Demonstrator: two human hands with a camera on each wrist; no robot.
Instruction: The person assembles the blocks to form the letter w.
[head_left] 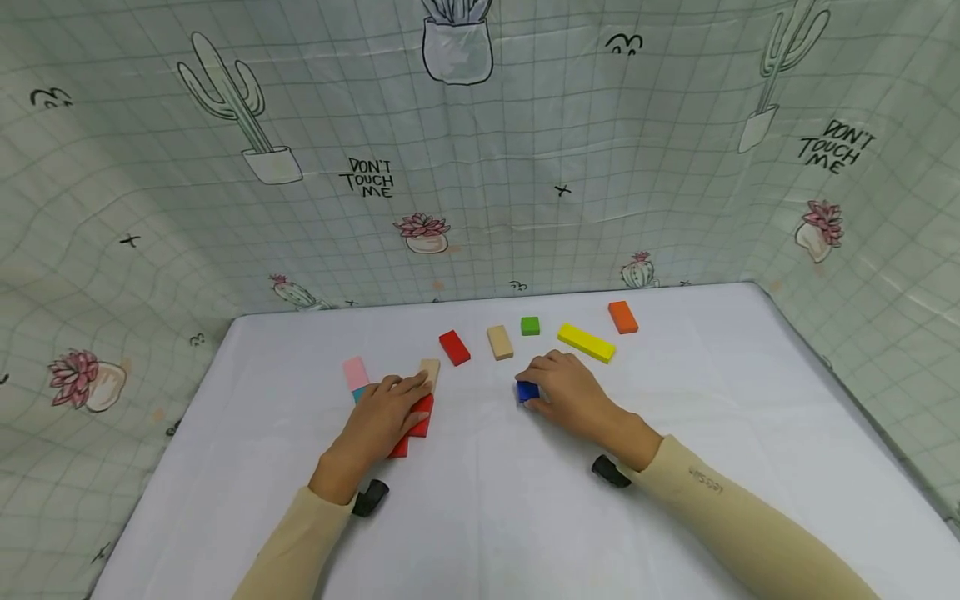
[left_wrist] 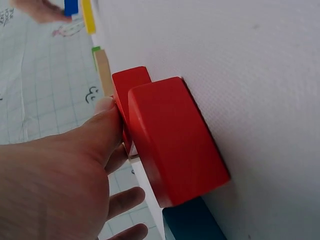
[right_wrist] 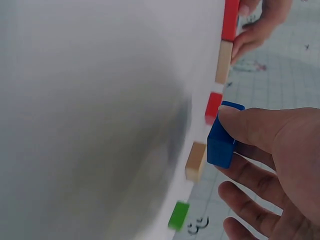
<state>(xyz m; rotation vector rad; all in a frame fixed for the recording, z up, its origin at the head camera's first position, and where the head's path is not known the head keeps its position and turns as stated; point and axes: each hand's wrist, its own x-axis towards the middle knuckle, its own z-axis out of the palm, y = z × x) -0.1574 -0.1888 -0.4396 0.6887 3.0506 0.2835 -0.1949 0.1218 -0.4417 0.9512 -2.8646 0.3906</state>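
In the head view the right hand (head_left: 566, 390) pinches a blue block (head_left: 528, 392) between thumb and fingers. The right wrist view shows the thumb on one face of the blue block, with the other fingers spread below. The left hand (head_left: 386, 417) rests over a cluster of blocks at left. Its thumb lies on a red block (head_left: 422, 425), and its fingertips are at a wooden block (head_left: 431, 367). A second red block (left_wrist: 175, 140) stands close beside the first, with a dark teal block (left_wrist: 192, 222) at its end. A pink block (head_left: 355, 372) sits beyond; the palm hides part of the cluster.
Along the far side of the white table (head_left: 480, 517) lie a loose red block (head_left: 454, 347), a wooden block (head_left: 500, 342), a green block (head_left: 530, 326), a long yellow block (head_left: 587, 342) and an orange block (head_left: 623, 317). A patterned cloth (head_left: 480, 150) hangs behind.
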